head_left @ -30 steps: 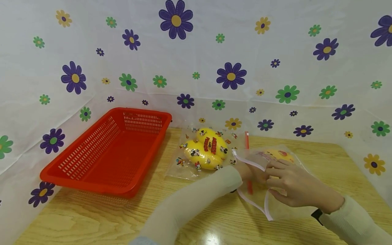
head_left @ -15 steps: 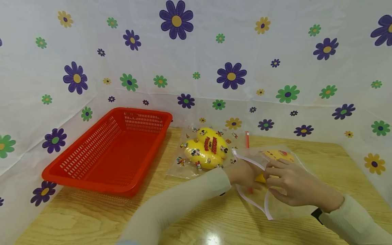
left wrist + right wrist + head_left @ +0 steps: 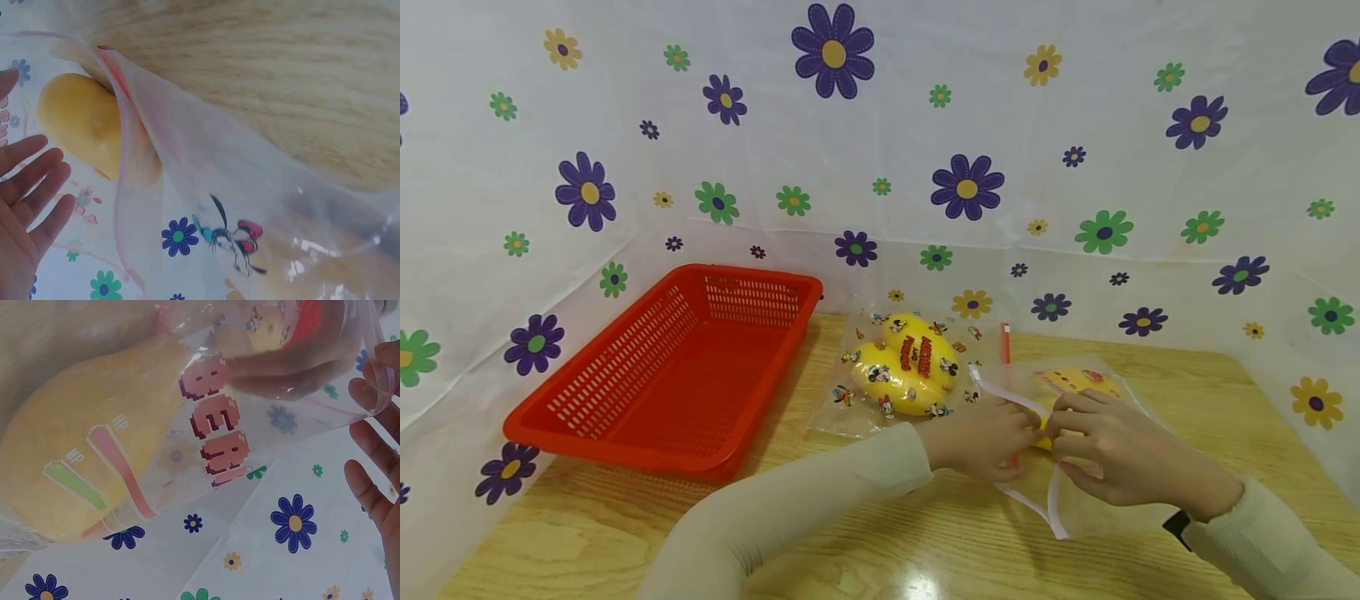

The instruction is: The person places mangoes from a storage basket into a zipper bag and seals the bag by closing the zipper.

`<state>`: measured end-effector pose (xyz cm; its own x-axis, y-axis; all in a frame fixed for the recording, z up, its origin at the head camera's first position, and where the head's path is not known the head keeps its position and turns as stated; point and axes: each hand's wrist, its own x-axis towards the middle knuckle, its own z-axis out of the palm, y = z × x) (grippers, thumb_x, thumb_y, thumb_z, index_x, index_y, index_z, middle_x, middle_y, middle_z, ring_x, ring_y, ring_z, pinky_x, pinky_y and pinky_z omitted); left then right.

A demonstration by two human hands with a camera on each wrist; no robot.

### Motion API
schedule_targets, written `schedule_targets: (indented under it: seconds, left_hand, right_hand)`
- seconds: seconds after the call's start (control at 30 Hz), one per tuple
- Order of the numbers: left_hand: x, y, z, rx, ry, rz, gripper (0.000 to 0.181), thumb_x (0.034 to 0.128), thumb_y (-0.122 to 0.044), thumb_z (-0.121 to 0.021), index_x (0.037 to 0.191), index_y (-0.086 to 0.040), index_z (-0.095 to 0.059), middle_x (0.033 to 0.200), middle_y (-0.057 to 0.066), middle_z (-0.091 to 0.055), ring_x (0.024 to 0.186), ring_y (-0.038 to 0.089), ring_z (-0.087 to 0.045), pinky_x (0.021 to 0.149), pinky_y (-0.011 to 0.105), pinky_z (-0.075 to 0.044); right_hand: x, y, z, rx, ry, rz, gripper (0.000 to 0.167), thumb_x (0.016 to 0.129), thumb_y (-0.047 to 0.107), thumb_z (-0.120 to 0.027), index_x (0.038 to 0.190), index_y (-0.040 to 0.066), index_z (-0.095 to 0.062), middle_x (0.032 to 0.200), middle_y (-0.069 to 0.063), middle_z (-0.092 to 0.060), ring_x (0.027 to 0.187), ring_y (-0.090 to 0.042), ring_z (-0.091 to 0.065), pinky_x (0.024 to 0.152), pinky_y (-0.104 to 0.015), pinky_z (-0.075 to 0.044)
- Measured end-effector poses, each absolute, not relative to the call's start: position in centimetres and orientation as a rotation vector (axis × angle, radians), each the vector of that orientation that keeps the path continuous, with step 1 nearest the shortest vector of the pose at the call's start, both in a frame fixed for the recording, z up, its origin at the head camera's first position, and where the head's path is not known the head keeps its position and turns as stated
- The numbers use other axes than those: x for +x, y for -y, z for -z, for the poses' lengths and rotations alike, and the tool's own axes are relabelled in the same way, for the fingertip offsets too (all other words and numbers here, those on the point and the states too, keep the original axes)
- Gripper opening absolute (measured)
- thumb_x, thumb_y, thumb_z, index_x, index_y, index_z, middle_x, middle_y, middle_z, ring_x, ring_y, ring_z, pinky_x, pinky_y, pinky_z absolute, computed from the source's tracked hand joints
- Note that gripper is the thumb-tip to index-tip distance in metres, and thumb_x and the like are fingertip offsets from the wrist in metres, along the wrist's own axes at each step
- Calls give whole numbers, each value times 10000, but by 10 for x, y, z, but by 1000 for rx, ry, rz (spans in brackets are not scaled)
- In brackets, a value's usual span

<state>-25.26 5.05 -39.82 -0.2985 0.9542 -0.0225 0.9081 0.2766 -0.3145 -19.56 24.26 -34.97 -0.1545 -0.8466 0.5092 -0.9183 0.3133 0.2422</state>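
A clear zip bag [image 3: 1101, 521] with a pale pink sealing edge lies at the right, its mouth spread and facing left. My right hand [image 3: 1131, 454] holds the mouth's edge between thumb and fingers; the right wrist view shows that edge among the fingers. Inside the bag sits a smooth yellow, pear-like thing [image 3: 81, 122], mostly covered by my hands in the head view. At the bag's mouth is my left hand [image 3: 981, 435]. In the left wrist view its fingers are spread and rather straight, apart from the yellow thing, gripping nothing.
A second clear bag [image 3: 827, 421], with a red sealing strip and cartoon prints, lies behind my left hand. Plump yellow things [image 3: 898, 367] fill it. A red slotted basket [image 3: 625, 460] stands on the wooden table [image 3: 587, 533] at the left. Flower-print cloth [image 3: 880, 125] rises behind.
My left hand has drawn leftward out of the zip bag to its mouth. Yellow now shows between the hands. My right hand has kept its place on the bag's edge.
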Motion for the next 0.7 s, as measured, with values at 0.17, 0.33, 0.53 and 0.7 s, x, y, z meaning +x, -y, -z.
schedule_targets:
  seconds: [0.17, 0.33, 0.53, 0.7]
  left_hand:
    - [-251, -35, 388, -1774, 2284, -405, 325, 920, -441, -505, 1116, -203, -607, 1080, -70, -607, 986, 84, -547, 875, 224, -432]
    - [-258, -18, 377, -1693, 2249, -376, 241, 903, -390, -530, 1021, -206, -632, 994, -74, -615, 895, 81, -556, 801, 225, -444]
    - [-276, -3, 374, -1615, 2246, -257, 186, 888, -350, -559, 950, -187, -624, 876, -59, -579, 796, 98, -527, 743, 229, -429]
    - [-292, 6, 373, -1574, 2256, -183, 162, 876, -268, -576, 996, -163, -609, 920, -45, -579, 863, 114, -536, 863, 256, -438]
  right_hand:
    - [-195, -243, 349, 1549, 2028, -169, 365, 968, 327, -343, 738, 206, -600, 829, 63, -588, 820, -147, -501, 728, -316, -442]
    - [-194, -243, 349, 1537, 2055, -152, 350, 957, 330, -354, 739, 213, -601, 826, 75, -583, 825, -123, -494, 750, -283, -432]
    - [-193, -244, 349, 1536, 2087, -136, 346, 953, 330, -352, 743, 217, -602, 828, 77, -580, 836, -118, -492, 768, -274, -421]
    - [-193, -243, 349, 1526, 2090, -134, 357, 956, 340, -345, 738, 222, -600, 823, 80, -576, 838, -115, -495, 769, -266, -423]
